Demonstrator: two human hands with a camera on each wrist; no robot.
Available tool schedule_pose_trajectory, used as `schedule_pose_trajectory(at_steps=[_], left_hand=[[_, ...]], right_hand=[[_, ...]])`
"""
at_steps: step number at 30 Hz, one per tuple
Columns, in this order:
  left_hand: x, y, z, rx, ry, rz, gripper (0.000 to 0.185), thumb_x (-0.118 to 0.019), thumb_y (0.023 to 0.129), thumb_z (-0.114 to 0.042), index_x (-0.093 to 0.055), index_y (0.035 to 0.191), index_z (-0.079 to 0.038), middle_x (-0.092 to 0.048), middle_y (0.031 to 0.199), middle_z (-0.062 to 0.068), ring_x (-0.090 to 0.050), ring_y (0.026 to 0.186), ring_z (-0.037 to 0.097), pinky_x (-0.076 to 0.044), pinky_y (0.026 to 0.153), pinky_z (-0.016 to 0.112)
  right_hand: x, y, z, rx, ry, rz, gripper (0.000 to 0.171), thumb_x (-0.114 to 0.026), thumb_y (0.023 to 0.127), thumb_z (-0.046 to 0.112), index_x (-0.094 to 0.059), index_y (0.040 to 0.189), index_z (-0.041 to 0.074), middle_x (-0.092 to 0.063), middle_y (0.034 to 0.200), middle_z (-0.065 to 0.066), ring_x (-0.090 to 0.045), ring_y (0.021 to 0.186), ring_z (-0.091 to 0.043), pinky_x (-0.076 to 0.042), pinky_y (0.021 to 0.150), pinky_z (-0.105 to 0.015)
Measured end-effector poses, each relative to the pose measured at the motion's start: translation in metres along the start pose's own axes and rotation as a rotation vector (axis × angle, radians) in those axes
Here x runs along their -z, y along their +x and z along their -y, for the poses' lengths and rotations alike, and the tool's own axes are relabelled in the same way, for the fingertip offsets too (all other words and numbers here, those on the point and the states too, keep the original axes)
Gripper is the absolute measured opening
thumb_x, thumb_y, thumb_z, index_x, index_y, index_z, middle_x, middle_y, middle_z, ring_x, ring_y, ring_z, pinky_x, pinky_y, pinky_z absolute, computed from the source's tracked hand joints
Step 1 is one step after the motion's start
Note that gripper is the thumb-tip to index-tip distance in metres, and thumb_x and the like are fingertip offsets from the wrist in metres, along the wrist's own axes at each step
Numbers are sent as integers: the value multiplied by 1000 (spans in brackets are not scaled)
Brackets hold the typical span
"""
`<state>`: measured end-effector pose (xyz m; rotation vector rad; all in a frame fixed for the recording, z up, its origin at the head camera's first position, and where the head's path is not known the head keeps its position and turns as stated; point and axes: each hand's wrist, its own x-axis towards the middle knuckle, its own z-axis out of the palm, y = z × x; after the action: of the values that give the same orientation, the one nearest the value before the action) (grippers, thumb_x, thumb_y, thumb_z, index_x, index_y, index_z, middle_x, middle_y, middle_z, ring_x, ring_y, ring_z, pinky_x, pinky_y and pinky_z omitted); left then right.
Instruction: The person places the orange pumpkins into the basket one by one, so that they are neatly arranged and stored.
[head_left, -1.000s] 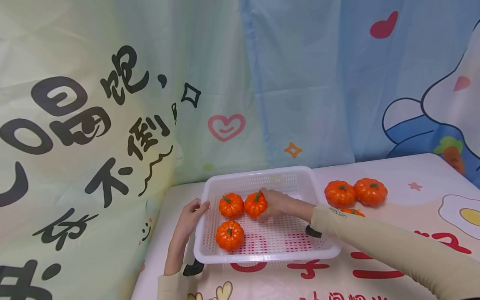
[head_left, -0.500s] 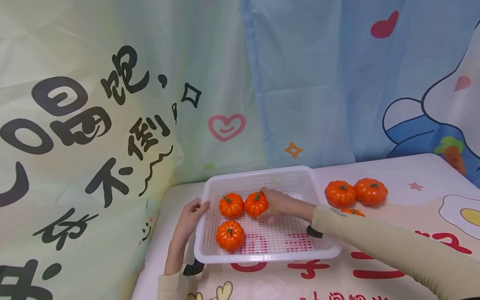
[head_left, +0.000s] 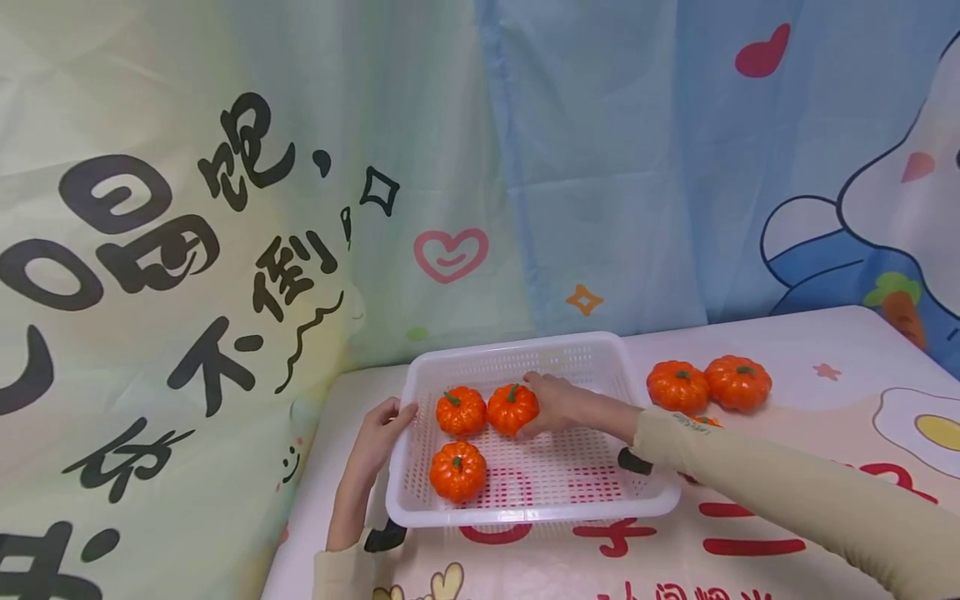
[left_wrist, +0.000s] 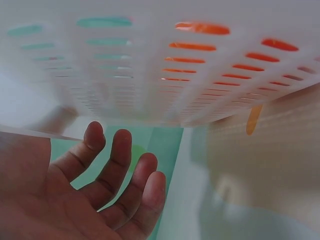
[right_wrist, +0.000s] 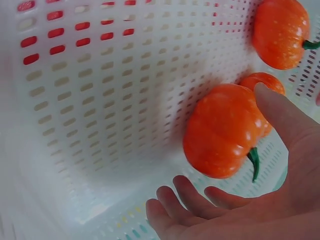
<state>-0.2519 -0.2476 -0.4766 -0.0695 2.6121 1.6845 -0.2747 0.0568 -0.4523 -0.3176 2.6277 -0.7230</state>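
Observation:
A white plastic basket (head_left: pixel 534 518) stands on the table with three small orange pumpkins in it. One pumpkin (head_left: pixel 461 411) sits at the back left, another (head_left: pixel 457 472) in front of it. Beside the back one, to its right, lies the third pumpkin (head_left: pixel 513 408). My right hand (head_left: pixel 553 406) is at that third pumpkin; the right wrist view shows its fingers (right_wrist: pixel 187 200) spread and apart from it, thumb near its side. My left hand (head_left: pixel 377 437) holds the basket's left rim, thumb over the edge, fingers (left_wrist: pixel 120 155) loosely bent outside the wall.
Right of the basket, two more pumpkins (head_left: pixel 678 386) (head_left: pixel 738 383) sit side by side on the printed tablecloth (head_left: pixel 810 417). Another pumpkin (head_left: pixel 705 421) is mostly hidden behind the right sleeve. A printed curtain (head_left: pixel 600 183) hangs behind the table.
My right hand has eased slightly to the right, away from the third pumpkin, which stays in place in the basket. The left hand keeps its place at the rim.

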Motion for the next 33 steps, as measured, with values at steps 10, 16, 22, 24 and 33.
schedule_pose_trajectory(at_steps=[10,16,22,24,33], left_hand=[[-1,-1,-3,25,-1,-7,26,-62,100,-30,-60,95,-4,-65,99,14,-65,75,20,-58,62,25],[1,-11,-22,29,-14,24,22,-60,101,-22,-60,95,0,-64,103,26,-68,82,33,-61,68,37],[4,-23,-40,33,-3,46,22,-59,102,-21,-60,96,1,-63,106,30,-68,81,29,-62,74,44],[4,-24,-41,33,-3,44,22,-59,102,-21,-60,96,1,-63,106,30,-68,80,28,-62,74,44],[5,-23,-39,24,-16,38,23,-59,101,-19,-59,94,2,-62,102,31,-66,78,29,-60,67,34]], right_hand=[[17,-17,2,21,13,36,96,-84,78,41,-35,151,2,-45,150,-25,-44,137,-41,-40,111,-62],[32,-27,1,63,77,59,93,-81,81,39,-34,151,0,-44,150,-25,-46,136,-41,-43,109,-59],[46,-40,-5,121,158,40,93,-80,81,44,-35,151,4,-43,152,-24,-46,136,-41,-45,107,-58],[50,-46,-8,141,180,29,94,-80,81,48,-35,151,5,-43,152,-22,-45,137,-40,-45,107,-59],[63,-71,-26,219,301,-35,90,-78,82,49,-35,152,10,-42,154,-18,-40,141,-40,-39,112,-60]])
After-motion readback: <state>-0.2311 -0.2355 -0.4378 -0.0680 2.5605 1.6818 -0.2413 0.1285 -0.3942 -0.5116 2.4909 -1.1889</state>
